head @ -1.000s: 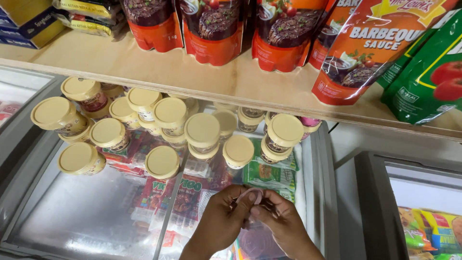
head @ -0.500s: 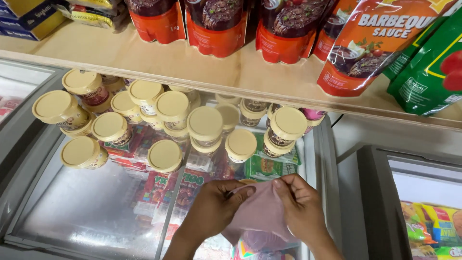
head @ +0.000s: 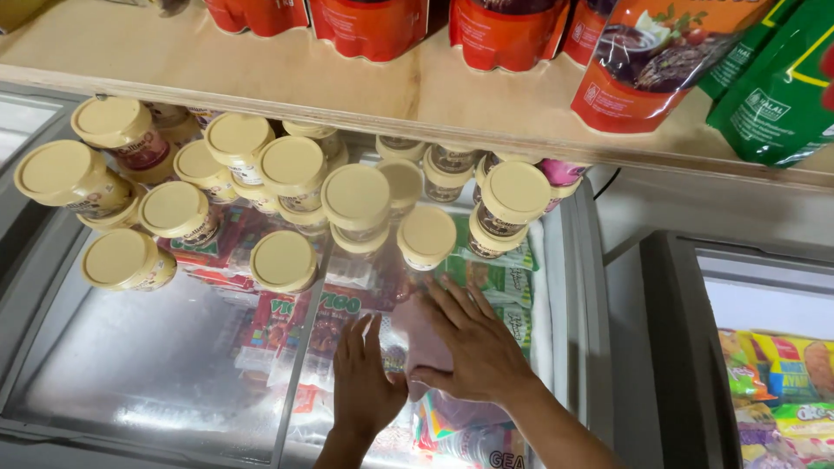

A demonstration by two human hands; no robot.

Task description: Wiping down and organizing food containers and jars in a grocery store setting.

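My left hand [head: 363,382] and my right hand [head: 473,343] lie flat, fingers spread, on a pink cloth [head: 420,340] that rests on the glass lid [head: 165,365] of a chest freezer. Only a small patch of the cloth shows between the two hands. Beyond the fingertips stand several jars with cream lids [head: 356,198] on the same glass lid. The nearest jar [head: 426,236] is just above my right hand. Frozen packets [head: 334,317] show through the glass beneath.
A wooden shelf [head: 365,87] overhangs the freezer and carries red sauce pouches [head: 647,65] and green pouches [head: 773,95]. A second freezer [head: 773,382] with colourful packets stands to the right, across a narrow gap.
The cloth was held bunched up between both hands, then spread open. Now it lies on the glass with both palms pressed flat on it. The view has tilted lower.
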